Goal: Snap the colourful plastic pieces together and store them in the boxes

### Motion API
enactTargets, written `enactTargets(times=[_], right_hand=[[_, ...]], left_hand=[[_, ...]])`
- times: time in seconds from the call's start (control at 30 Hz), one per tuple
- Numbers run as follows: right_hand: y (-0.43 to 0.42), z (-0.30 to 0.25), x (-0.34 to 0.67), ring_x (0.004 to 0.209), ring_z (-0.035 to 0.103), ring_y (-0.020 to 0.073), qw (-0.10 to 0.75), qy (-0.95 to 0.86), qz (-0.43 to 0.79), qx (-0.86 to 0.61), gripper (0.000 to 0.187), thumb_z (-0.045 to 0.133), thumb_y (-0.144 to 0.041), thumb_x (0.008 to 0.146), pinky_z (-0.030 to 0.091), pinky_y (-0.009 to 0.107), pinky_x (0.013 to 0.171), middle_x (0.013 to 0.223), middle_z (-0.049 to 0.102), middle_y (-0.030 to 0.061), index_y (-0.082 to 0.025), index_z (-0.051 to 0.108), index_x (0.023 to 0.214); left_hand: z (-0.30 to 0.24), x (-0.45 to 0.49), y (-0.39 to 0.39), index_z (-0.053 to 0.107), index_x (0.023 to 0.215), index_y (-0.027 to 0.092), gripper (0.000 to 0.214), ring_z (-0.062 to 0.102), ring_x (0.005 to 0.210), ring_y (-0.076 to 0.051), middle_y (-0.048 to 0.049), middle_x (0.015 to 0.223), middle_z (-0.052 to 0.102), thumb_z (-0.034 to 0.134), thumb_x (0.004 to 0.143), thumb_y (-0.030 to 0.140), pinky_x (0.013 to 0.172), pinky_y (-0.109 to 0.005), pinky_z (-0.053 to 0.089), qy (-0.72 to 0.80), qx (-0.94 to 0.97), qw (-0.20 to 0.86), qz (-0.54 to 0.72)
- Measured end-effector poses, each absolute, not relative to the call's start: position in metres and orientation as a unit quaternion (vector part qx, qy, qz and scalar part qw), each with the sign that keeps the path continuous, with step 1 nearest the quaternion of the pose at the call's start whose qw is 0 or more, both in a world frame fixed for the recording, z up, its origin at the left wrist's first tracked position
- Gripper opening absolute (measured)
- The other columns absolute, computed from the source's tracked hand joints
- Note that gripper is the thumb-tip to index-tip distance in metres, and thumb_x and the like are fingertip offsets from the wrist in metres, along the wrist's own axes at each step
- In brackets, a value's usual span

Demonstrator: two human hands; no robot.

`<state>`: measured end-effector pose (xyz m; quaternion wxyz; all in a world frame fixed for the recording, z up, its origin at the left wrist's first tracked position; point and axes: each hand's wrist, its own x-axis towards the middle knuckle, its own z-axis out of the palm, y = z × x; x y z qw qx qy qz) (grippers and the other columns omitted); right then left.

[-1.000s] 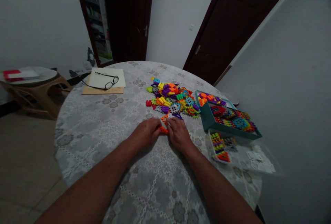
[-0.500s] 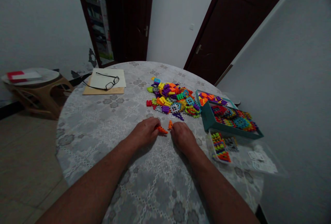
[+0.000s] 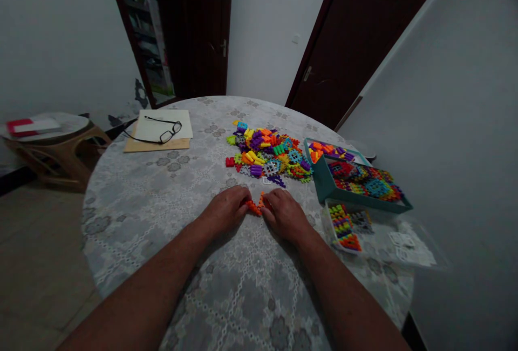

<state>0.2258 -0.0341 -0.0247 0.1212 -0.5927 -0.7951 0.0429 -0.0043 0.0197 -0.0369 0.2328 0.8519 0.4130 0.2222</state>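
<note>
My left hand [image 3: 229,208] is closed on an orange toothed building piece [image 3: 254,208], just above the patterned tablecloth. Opposite it, my right hand [image 3: 285,213] pinches a second orange building piece [image 3: 261,197]. The two pieces meet at their lower ends in a V shape; whether they are locked together I cannot tell. My fingers cover part of both. Beyond my hands lies a heap of colourful building pieces [image 3: 263,151], with a small white square frame [image 3: 266,180] at its near edge.
On the right stand a teal box [image 3: 343,195] full of pieces and a clear plastic tub [image 3: 328,227] with more pieces. A clear bag [image 3: 408,245] holds white frames. Eyeglasses [image 3: 166,136] rest on papers [image 3: 182,122] at the left. A stool [image 3: 76,146] stands beyond the table.
My hands have come slightly closer together. The two orange pieces, apart before, now touch at their lower ends. The view has shifted a little.
</note>
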Motion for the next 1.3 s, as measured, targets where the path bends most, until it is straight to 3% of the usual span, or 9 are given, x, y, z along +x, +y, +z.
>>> enactTargets(times=[0.3,0.53,0.77,0.87,0.97,1.07,1.17,1.3], right_hand=[[-0.026,-0.034,0.218,0.105,0.066,0.0254,0.092,-0.771,0.018,-0.630,0.021,0.053,-0.020,0.111,0.050,0.033,0.092,0.111,0.071,0.0127,-0.018,0.072,0.117],[-0.028,-0.039,0.225,0.098,0.065,0.0210,0.163,-0.794,0.044,-0.584,0.018,0.053,-0.018,0.110,0.049,0.029,0.090,0.103,0.071,0.0077,-0.020,0.070,0.106],[-0.025,-0.052,0.219,0.100,0.070,0.0233,0.309,-0.829,0.069,-0.461,0.024,0.052,-0.024,0.113,0.055,0.036,0.095,0.109,0.077,0.0092,-0.022,0.074,0.123],[-0.016,-0.059,0.226,0.118,0.068,0.0272,0.343,-0.789,0.002,-0.509,0.031,0.051,-0.020,0.110,0.053,0.044,0.109,0.125,0.077,0.0139,-0.019,0.072,0.132],[-0.007,-0.064,0.235,0.147,0.051,0.0349,0.301,-0.714,-0.087,-0.626,0.042,0.052,-0.020,0.107,0.043,0.055,0.122,0.153,0.063,0.0203,-0.014,0.065,0.146],[-0.004,-0.067,0.240,0.156,0.040,0.0409,0.216,-0.673,-0.099,-0.701,0.047,0.056,-0.029,0.107,0.036,0.061,0.125,0.165,0.054,0.0205,-0.016,0.061,0.153],[-0.006,-0.065,0.240,0.152,0.043,0.0413,0.173,-0.662,-0.089,-0.723,0.041,0.057,-0.035,0.108,0.034,0.062,0.123,0.162,0.057,0.0200,-0.018,0.066,0.145],[-0.012,-0.057,0.240,0.134,0.055,0.0361,0.166,-0.675,-0.074,-0.715,0.024,0.061,-0.029,0.105,0.041,0.052,0.115,0.140,0.068,0.0190,-0.018,0.071,0.124]], left_hand=[[-0.031,-0.003,0.016,0.065,0.097,0.022,0.008,0.063,0.094,-0.022,-0.0040,0.099,0.068,0.064,0.096,0.014,0.087,-0.033,0.047,0.407,0.855,0.235,0.220],[-0.032,-0.001,0.015,0.068,0.101,0.021,0.007,0.066,0.099,-0.023,-0.0054,0.104,0.069,0.066,0.097,0.015,0.092,-0.035,0.050,0.414,0.852,0.224,0.227],[-0.035,-0.003,0.018,0.073,0.118,0.020,0.023,0.068,0.109,-0.025,-0.0083,0.114,0.073,0.066,0.097,0.015,0.101,-0.038,0.052,0.403,0.852,0.232,0.239],[-0.035,-0.004,0.019,0.074,0.115,0.020,0.019,0.068,0.105,-0.024,-0.0074,0.111,0.073,0.064,0.099,0.017,0.100,-0.037,0.052,0.389,0.866,0.228,0.217],[-0.036,-0.004,0.019,0.074,0.111,0.021,0.015,0.067,0.101,-0.022,-0.0063,0.109,0.071,0.065,0.099,0.019,0.096,-0.036,0.052,0.391,0.868,0.224,0.208],[-0.035,-0.003,0.017,0.072,0.110,0.021,0.012,0.067,0.098,-0.022,-0.0058,0.108,0.070,0.066,0.100,0.021,0.093,-0.035,0.052,0.388,0.869,0.226,0.210],[-0.032,-0.003,0.016,0.071,0.108,0.021,0.010,0.066,0.095,-0.021,-0.0056,0.107,0.070,0.066,0.100,0.024,0.091,-0.035,0.051,0.390,0.866,0.229,0.212],[-0.027,-0.002,0.014,0.070,0.103,0.021,0.014,0.066,0.095,-0.023,-0.0058,0.105,0.070,0.067,0.102,0.035,0.090,-0.036,0.051,0.396,0.859,0.240,0.218]])
